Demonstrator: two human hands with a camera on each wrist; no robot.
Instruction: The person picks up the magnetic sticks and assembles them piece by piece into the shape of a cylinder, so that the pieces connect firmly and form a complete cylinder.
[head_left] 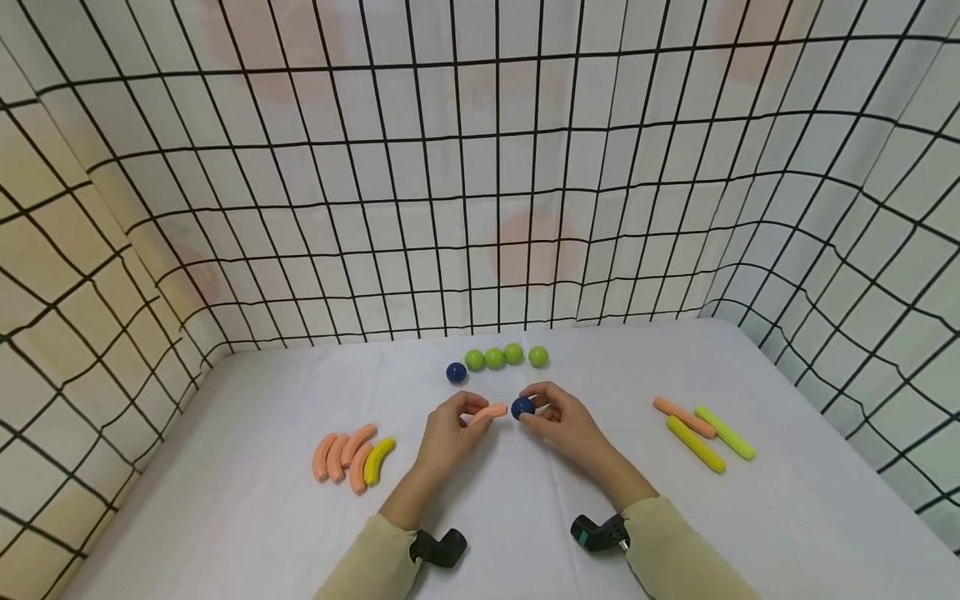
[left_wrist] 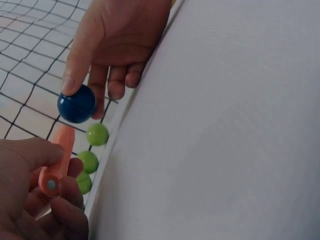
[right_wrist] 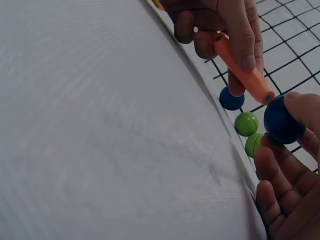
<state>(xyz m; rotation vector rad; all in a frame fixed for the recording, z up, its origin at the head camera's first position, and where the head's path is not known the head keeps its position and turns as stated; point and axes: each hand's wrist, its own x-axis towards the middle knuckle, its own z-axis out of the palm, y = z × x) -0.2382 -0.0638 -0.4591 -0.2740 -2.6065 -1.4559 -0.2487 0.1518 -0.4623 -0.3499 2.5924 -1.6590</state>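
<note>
My left hand pinches a short, curved orange rod between thumb and fingers, above the white tabletop. A small pale round inset shows in one end of the rod in the left wrist view. Thumb and fingers of my right hand grip a glossy dark blue ball. The rod points toward this ball, and in the right wrist view its tip is right at the ball. Behind the hands, a second blue ball lies beside a row of several green balls.
To the left lie several curved orange rods and a curved yellow rod. On the right are straight rods: orange, yellow and yellow-green. Black grid netting over white panels encloses the table at back and sides.
</note>
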